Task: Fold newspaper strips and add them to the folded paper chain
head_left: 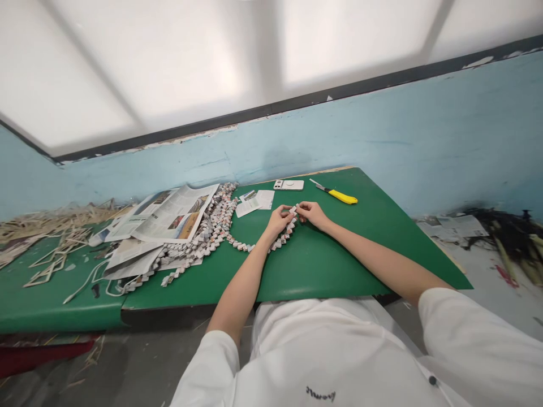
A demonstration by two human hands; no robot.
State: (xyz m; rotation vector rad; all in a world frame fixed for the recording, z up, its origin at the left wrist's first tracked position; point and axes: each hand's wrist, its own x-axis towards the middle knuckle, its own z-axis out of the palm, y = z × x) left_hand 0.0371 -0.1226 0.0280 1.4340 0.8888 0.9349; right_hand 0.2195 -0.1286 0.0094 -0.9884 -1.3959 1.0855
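A zigzag chain of folded newspaper (283, 239) curves across the green table, and its free end is up between my two hands. My left hand (279, 219) is closed, its thumb and fingers pinching the chain near that end. Close beside it on the right, my right hand (311, 213) pinches the tip of the same chain. The chain runs back left under my left forearm toward a heap of similar folded paper chain (216, 226). Small cut newspaper pieces (257, 202) lie just beyond my left hand.
A yellow-handled utility knife (343, 196) and a white phone (289, 185) lie toward the table's (360, 254) back. Newspaper sheets (169, 215) cover part of the heap. A white cable (87, 281) and thin wooden frames (59, 254) are at left. Debris (513, 237) sits past the right edge.
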